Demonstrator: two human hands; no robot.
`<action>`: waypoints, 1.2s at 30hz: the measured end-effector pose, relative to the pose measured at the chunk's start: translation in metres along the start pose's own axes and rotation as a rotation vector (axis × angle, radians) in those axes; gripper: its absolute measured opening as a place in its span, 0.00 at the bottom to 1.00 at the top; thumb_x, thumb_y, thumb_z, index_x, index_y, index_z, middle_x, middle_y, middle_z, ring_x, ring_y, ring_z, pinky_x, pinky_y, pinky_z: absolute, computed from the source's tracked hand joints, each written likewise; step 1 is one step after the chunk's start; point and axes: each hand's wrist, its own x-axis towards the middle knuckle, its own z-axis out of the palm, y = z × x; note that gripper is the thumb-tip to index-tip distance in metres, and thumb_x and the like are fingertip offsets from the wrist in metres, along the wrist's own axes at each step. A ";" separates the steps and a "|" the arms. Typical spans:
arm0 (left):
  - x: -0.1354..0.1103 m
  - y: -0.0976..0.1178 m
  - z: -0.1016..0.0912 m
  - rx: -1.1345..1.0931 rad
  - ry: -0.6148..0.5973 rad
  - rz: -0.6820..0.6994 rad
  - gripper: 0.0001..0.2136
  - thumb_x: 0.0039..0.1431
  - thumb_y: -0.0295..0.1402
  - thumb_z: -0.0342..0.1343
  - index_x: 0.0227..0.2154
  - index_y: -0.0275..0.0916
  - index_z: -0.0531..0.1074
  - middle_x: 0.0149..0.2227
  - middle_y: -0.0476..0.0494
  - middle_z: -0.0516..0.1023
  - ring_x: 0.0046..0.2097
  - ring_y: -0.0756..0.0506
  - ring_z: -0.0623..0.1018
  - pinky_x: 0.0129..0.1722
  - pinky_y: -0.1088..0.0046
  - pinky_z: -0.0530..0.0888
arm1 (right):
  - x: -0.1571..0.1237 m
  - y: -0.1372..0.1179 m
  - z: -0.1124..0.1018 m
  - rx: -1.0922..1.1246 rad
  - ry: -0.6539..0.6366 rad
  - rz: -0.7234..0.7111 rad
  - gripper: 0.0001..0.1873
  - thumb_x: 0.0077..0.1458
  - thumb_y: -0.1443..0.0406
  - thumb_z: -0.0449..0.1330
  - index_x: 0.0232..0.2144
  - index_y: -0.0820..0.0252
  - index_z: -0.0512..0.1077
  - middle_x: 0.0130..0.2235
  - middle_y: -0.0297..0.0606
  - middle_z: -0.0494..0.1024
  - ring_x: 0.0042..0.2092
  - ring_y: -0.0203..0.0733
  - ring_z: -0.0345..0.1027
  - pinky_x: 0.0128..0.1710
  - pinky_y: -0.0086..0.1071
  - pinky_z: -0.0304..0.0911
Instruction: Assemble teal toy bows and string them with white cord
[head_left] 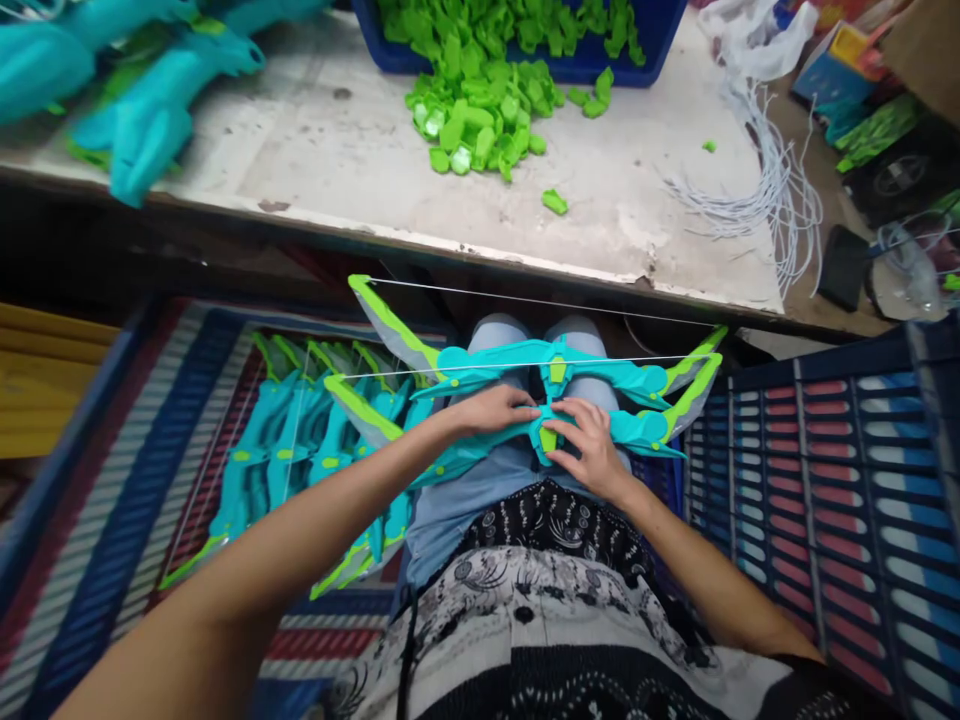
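Two teal toy bows with lime-green tips and white strings lie across my lap, one (487, 362) farther from me, one (645, 428) nearer. My left hand (491, 410) grips the nearer bow just left of its centre. My right hand (592, 445) presses its fingers on the small green piece (548, 438) at the middle of that bow. Both hands are closed on the bow's handle section.
Finished bows (300, 450) are piled on a striped sack to my left. The worn table (337, 160) ahead holds loose green clips (480, 120), a blue bin (525, 60) of them, white strings (765, 190) and teal parts (142, 110). A blue crate (825, 480) stands at right.
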 end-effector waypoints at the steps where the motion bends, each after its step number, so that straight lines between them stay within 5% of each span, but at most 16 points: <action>1: 0.000 -0.002 0.001 -0.021 -0.008 0.008 0.25 0.57 0.51 0.48 0.42 0.33 0.75 0.41 0.43 0.79 0.41 0.44 0.75 0.40 0.73 0.69 | 0.001 0.001 0.002 -0.003 -0.005 0.017 0.16 0.55 0.59 0.62 0.46 0.54 0.73 0.54 0.44 0.72 0.58 0.52 0.60 0.54 0.48 0.56; 8: -0.003 0.005 0.001 -0.004 -0.063 -0.034 0.30 0.50 0.51 0.55 0.49 0.32 0.72 0.31 0.45 0.79 0.33 0.44 0.75 0.32 0.74 0.68 | 0.005 -0.002 0.001 0.045 -0.036 0.159 0.17 0.50 0.61 0.66 0.44 0.54 0.73 0.54 0.43 0.72 0.55 0.50 0.64 0.54 0.47 0.55; 16: 0.002 0.016 0.017 0.223 0.109 -0.076 0.30 0.44 0.56 0.56 0.40 0.34 0.75 0.34 0.43 0.79 0.33 0.44 0.75 0.30 0.73 0.64 | 0.011 -0.003 -0.002 0.048 -0.134 0.288 0.30 0.47 0.59 0.68 0.52 0.57 0.67 0.52 0.44 0.74 0.53 0.52 0.66 0.54 0.47 0.55; 22: 0.004 0.015 0.016 0.169 0.061 -0.110 0.31 0.42 0.55 0.57 0.42 0.32 0.73 0.29 0.45 0.77 0.29 0.45 0.73 0.27 0.73 0.63 | 0.018 0.000 -0.006 -0.038 -0.280 0.267 0.41 0.50 0.56 0.66 0.63 0.54 0.56 0.52 0.44 0.74 0.50 0.53 0.65 0.49 0.46 0.56; 28: 0.004 0.014 0.021 0.301 0.135 -0.115 0.27 0.48 0.53 0.55 0.42 0.34 0.73 0.33 0.43 0.78 0.33 0.42 0.75 0.30 0.71 0.64 | 0.015 0.003 0.002 -0.190 -0.265 0.169 0.45 0.52 0.51 0.63 0.66 0.60 0.51 0.48 0.47 0.74 0.48 0.53 0.64 0.47 0.44 0.56; 33: -0.030 0.016 0.041 0.550 0.264 -0.003 0.32 0.54 0.50 0.56 0.57 0.33 0.63 0.47 0.33 0.75 0.46 0.36 0.75 0.42 0.65 0.69 | 0.006 -0.001 -0.007 -0.274 -0.281 0.033 0.44 0.56 0.49 0.57 0.66 0.67 0.50 0.46 0.52 0.73 0.46 0.55 0.64 0.44 0.45 0.58; 36: -0.056 0.026 0.047 0.770 0.344 0.055 0.36 0.55 0.40 0.57 0.64 0.36 0.51 0.47 0.34 0.72 0.46 0.37 0.73 0.43 0.63 0.70 | 0.007 -0.006 -0.025 -0.300 -0.206 -0.004 0.45 0.55 0.48 0.57 0.66 0.68 0.49 0.44 0.52 0.73 0.44 0.55 0.64 0.43 0.45 0.59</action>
